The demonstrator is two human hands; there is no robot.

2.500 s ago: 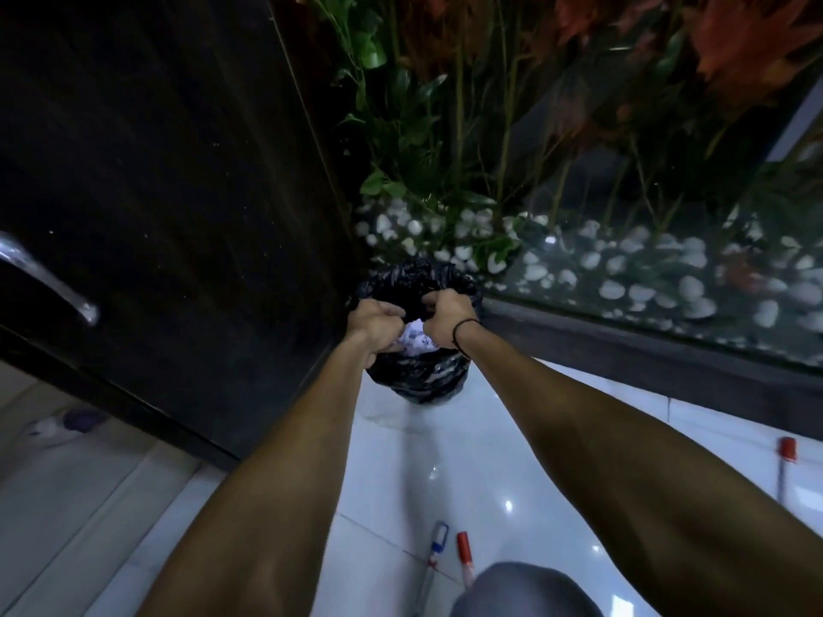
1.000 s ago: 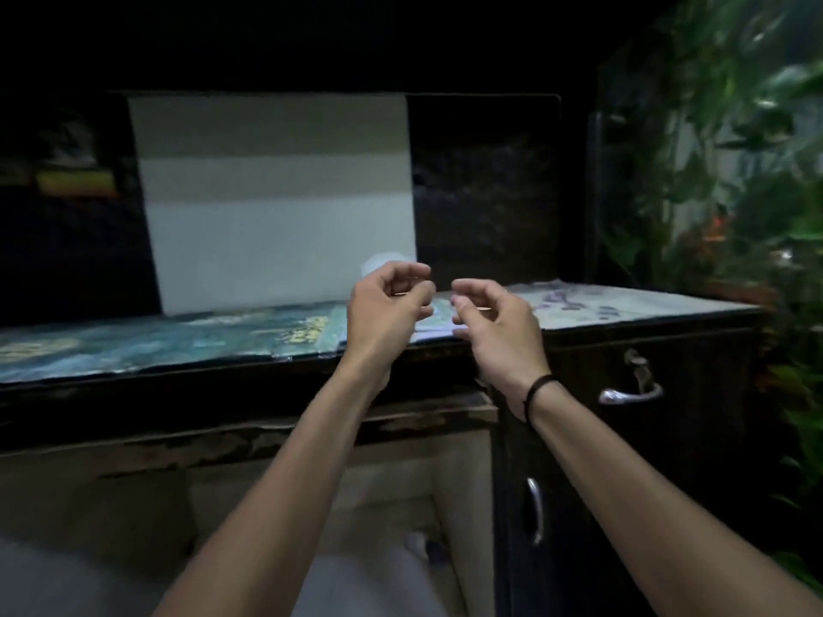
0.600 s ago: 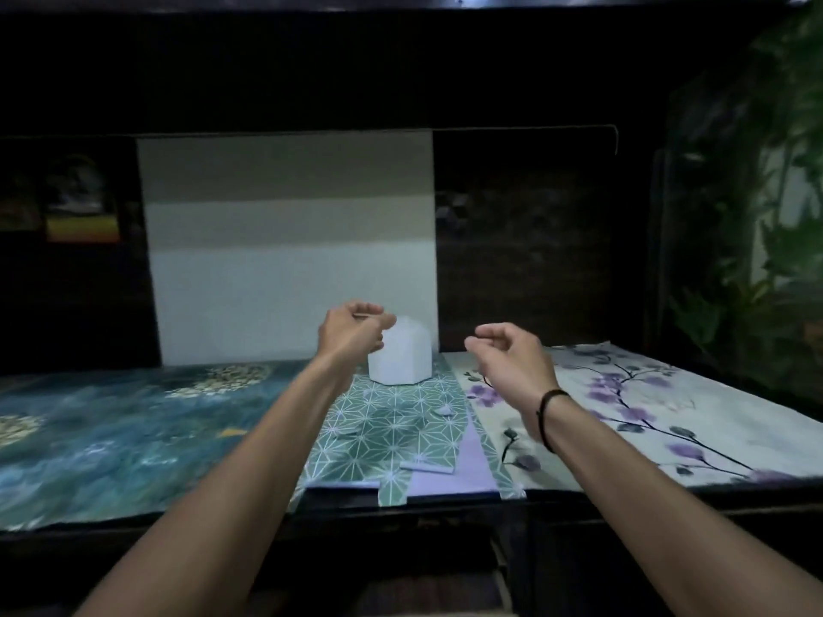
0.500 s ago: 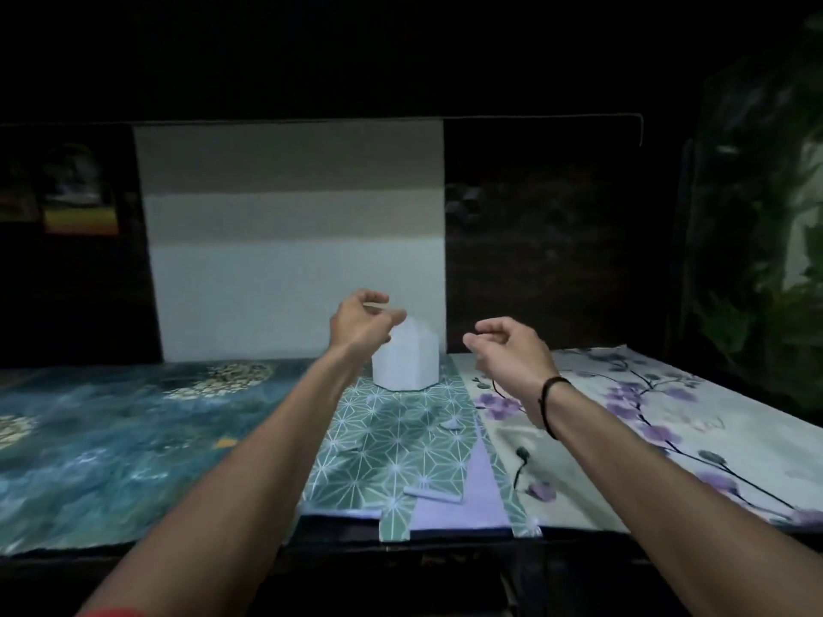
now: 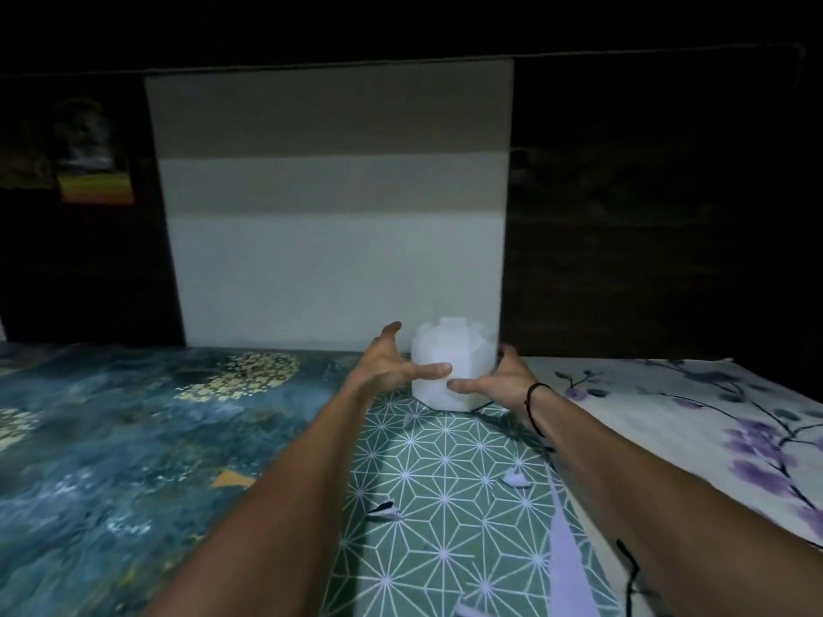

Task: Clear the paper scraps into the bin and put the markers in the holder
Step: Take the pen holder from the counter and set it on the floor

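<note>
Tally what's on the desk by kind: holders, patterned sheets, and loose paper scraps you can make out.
Holder: 1
Patterned sheets: 3, blue, green, floral
Paper scraps: 5, at
Total: 9

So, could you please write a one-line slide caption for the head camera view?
Both hands, left and right, reach around a white holder standing on patterned paper sheets; small paper scraps lie nearby.

I see a white holder that looks like smooth, matt plastic. Thin patterned paper sheets cover the counter. They look flat and matt.
</note>
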